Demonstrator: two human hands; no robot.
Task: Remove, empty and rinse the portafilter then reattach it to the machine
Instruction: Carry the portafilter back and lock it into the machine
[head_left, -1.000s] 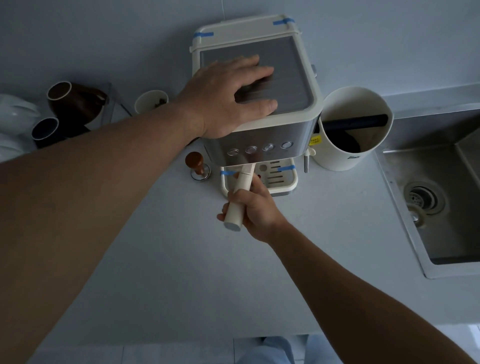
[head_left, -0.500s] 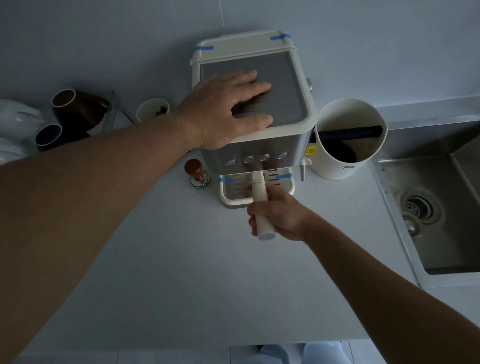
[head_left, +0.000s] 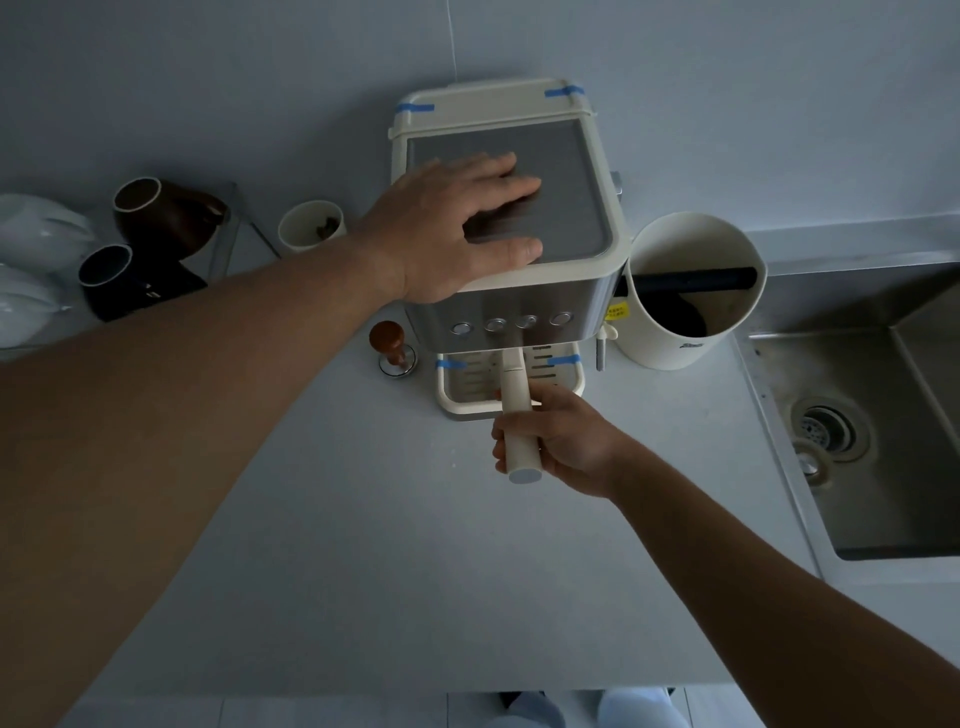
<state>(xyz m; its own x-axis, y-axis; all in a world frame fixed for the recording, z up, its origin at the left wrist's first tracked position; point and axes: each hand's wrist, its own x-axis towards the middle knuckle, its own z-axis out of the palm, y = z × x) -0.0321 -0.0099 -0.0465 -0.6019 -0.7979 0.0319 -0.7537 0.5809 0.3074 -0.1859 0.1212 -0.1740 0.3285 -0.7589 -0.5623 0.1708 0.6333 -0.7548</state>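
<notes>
The portafilter (head_left: 514, 410), a smooth cream cylinder-handled piece, sticks out from under the machine (head_left: 511, 291) toward the person, over its slotted drip tray (head_left: 457, 397). The right hand (head_left: 566, 441), arm stretched forward, has its grip clamped around the handle. The left hand (head_left: 457, 228) lies flat, fingers spread, on the machine's brushed metal top.

Both forearms are seen bare, with no sleeves in view. Pale blue trousers (head_left: 587, 709) are worn, glimpsed at the bottom edge.

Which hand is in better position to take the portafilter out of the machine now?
The right hand: it already grips the portafilter handle. The left hand lies flat on the machine top, bracing it.
</notes>
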